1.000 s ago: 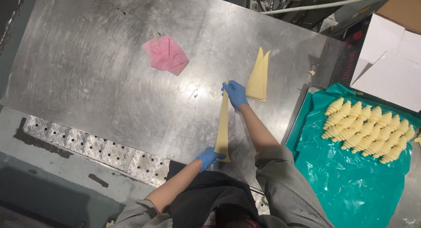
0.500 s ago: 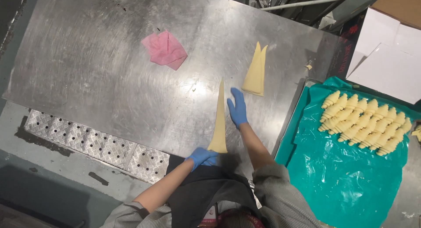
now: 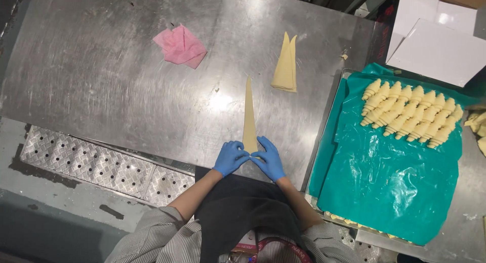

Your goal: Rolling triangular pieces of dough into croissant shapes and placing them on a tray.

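Observation:
A long thin triangle of pale dough (image 3: 249, 116) lies on the steel table (image 3: 111, 91), its point away from me. Both my hands wear blue gloves. My left hand (image 3: 230, 157) and my right hand (image 3: 269, 158) meet at the wide near end of the triangle, fingertips pinching its edge. A short stack of more dough triangles (image 3: 286, 66) lies farther back to the right.
A crumpled pink cloth (image 3: 180, 45) lies at the back of the table. To the right, a tray lined with teal plastic (image 3: 390, 187) carries several rolled croissants (image 3: 410, 114) in rows. White boxes (image 3: 435, 40) stand beyond it. A perforated metal grate (image 3: 101, 167) lies on the floor below the table edge.
My right hand came back from the far tip of the dough triangle to its near end, joining my left hand there. The triangle now lies flat and stretched.

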